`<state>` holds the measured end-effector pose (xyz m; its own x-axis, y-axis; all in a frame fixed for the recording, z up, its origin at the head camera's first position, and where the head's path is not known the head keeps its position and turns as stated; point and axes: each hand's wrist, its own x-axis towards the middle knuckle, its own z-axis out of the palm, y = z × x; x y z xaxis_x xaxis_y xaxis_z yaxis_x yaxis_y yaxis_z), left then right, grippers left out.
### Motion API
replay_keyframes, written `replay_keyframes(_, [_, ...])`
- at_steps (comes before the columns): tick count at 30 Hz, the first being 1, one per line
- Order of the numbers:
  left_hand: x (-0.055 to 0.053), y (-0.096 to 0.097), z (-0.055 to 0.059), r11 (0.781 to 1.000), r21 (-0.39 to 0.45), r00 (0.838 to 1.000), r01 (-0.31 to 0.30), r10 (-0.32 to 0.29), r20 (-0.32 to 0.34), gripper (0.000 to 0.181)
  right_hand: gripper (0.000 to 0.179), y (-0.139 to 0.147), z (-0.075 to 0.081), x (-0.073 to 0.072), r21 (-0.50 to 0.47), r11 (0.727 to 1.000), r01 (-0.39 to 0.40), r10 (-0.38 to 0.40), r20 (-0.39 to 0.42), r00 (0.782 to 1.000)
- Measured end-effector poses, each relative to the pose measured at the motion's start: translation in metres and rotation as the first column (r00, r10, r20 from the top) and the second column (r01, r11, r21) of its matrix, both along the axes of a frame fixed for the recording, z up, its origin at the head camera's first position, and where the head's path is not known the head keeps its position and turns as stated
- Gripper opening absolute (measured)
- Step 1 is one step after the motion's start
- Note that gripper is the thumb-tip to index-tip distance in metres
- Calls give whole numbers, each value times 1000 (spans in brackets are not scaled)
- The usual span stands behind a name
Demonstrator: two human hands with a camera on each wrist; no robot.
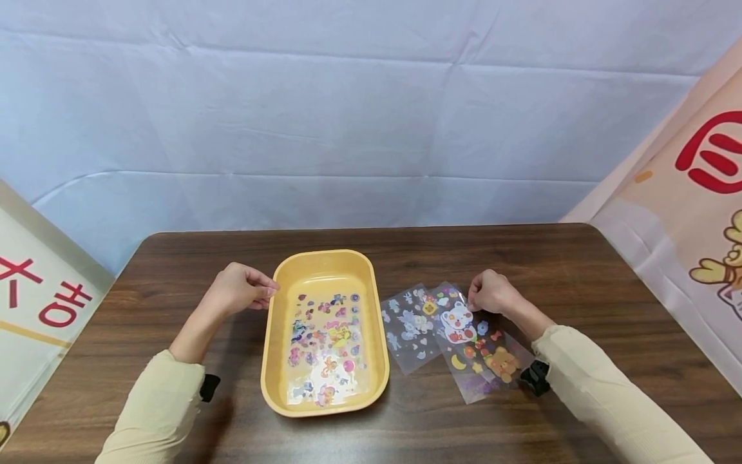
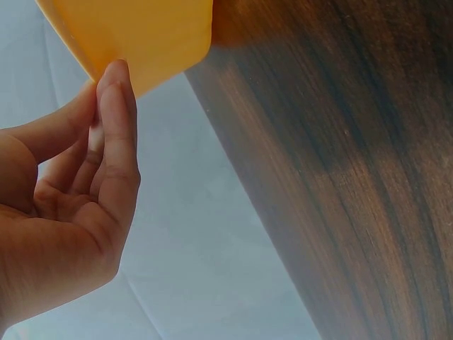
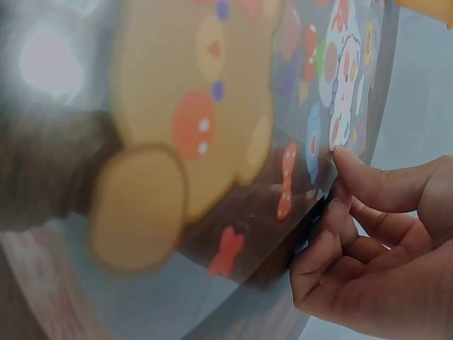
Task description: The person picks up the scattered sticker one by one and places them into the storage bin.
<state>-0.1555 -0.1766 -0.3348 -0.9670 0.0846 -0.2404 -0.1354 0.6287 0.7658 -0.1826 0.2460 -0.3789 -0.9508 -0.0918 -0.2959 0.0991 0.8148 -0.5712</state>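
A yellow tray [image 1: 267,361] stands on the table, with clear sheets of small colorful cartoon stickers [image 1: 339,335] lying inside. At its left rim, my left hand [image 1: 240,290] pinches the edge between thumb and fingertips; the left wrist view shows the hand [image 2: 85,170] at the tray's corner [image 2: 156,42]. My right hand [image 1: 493,293] pinches the edge of a clear sticker sheet [image 1: 458,322] with a white bear on it. Close up, the right hand [image 3: 382,241] has its thumb on top and curled fingers below the edge. A brown bear sticker [image 1: 503,364] lies nearer the wrist.
Another clear sticker sheet [image 1: 408,325] lies between the tray and the held sheet, partly overlapped. The dark wooden table [image 1: 191,258] ends at a pale cloth backdrop [image 1: 301,116]. Printed banners [image 1: 678,212] hang at both sides.
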Motion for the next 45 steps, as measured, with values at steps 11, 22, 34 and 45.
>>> replay_keyframes(11, [0, 0, 0, 1000, 10, 1000, 1, -1, -1, 16, 18, 0, 0, 1, 5, 1000, -22, 22, -9, 1000])
replay_keyframes(22, [1, 0, 1, 1000, 13, 1000, 9, -9, -9, 17, 19, 1, 0, 2, 2, 999, -47, 47, -25, 999])
replay_keyframes(34, [-1, 0, -1, 1000, 13, 1000, 10, -10, -2, 17, 16, 5, 1, 0, -47, 998, -37, 37, -10, 999])
replay_keyframes(45, [-1, 0, -2, 1000, 9, 1000, -3, 3, 1, 16, 15, 9, 4, -1, -151, 987, -51, 56, 28, 998])
